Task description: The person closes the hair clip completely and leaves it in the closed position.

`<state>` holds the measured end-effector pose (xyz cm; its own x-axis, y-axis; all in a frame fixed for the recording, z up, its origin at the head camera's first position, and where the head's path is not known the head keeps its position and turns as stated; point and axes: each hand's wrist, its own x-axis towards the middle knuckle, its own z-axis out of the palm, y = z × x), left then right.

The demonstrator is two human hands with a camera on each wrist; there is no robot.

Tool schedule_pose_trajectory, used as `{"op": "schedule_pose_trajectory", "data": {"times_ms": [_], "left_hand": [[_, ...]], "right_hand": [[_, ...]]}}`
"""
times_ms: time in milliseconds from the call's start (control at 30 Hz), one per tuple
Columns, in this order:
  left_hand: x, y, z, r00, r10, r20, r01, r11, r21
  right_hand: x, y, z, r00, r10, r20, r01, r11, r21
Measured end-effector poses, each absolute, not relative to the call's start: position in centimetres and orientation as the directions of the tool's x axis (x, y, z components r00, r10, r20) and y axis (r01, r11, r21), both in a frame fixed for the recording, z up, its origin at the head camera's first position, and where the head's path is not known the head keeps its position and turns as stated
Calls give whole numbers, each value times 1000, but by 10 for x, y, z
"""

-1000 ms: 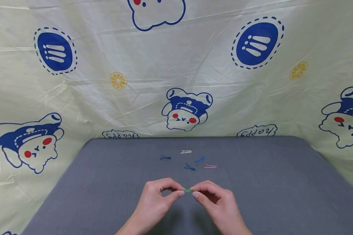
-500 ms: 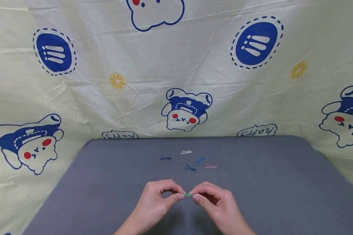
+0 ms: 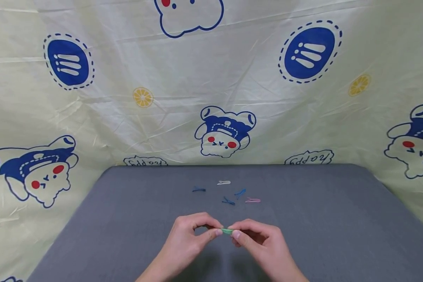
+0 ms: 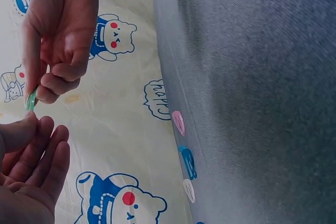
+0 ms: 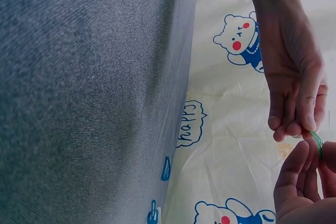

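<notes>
Above the near part of the grey table, a small green hair clip [image 3: 227, 231] is stretched between both hands. My left hand [image 3: 187, 243] pinches one end between thumb and index finger. At the other end, the thumb and index finger of my right hand [image 3: 266, 244] hold it likewise. The left wrist view has the green clip [image 4: 31, 100] between the fingertips, with its slotted, looped shape partly showing. From the right wrist, the clip [image 5: 317, 142] appears slightly bowed. Both its ends are covered by fingertips.
Beyond the hands, on the grey table [image 3: 144, 219], lie a white hair clip [image 3: 223, 182], a pink one [image 3: 252, 200] and several blue ones, including a dark blue clip [image 3: 199, 189] at the left. A printed cloth [image 3: 176, 129] hangs behind the table's far edge.
The clip dipped slightly with both hands, then came back up a little. It has turned so more of its flat face shows than before. Both hands have kept their pinch.
</notes>
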<state>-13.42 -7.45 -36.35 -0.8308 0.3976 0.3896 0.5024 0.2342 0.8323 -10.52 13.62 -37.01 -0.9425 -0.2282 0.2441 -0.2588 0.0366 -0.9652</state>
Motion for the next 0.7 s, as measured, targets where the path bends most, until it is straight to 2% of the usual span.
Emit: {"op": "schedule_pose_trajectory", "data": {"times_ms": [133,333,467,567,700], "left_hand": [[-138,-74,-367,-770,416,484,598,203,776],[-146,-75,-372,-615,460,641,766,155,624],[-150,-77,-375,-539,471,698,832,167,530],[-151,-78,-376,-526,469,710,845,188,501],[-152,-79,-377,-562,460,687,822,223,524]], "right_hand": [[-108,138,-370,-957,-220,191,-198,12,-980],[-112,139,-371,-959,-241,151,-147,-34,-989],[-115,139,-372,-964,-238,116,-107,-50,-993],[-116,140,-373,-962,-247,116,-106,-52,-993],[-119,140,-374,-960,-242,143,-146,-4,-989]]}}
